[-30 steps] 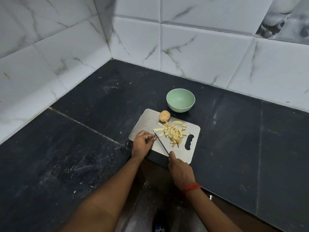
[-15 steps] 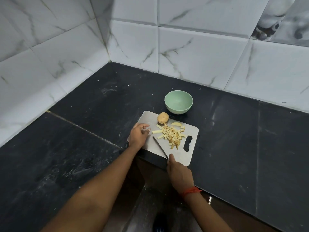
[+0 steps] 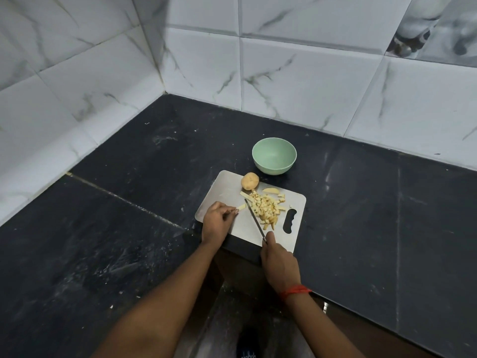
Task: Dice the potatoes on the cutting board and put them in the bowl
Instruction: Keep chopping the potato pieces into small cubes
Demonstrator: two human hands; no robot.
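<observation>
Centre frame on the dark stone surface (image 3: pixel 103 228), a steel cutting board (image 3: pixel 222 192) lies just below a green bowl (image 3: pixel 273 169) that shows no potato; the left hand (image 3: pixel 216 223) pinches one end of a potato strip (image 3: pixel 241 207), and the right hand (image 3: pixel 280 264) is wrapped round a knife (image 3: pixel 254 218) whose blade lies between that strip and the diced pile (image 3: pixel 265 209). With fingertips so near the edge, a slip on the short strip could nick them, and the whole potato (image 3: pixel 249 181) at the board's upper edge may roll off if bumped
</observation>
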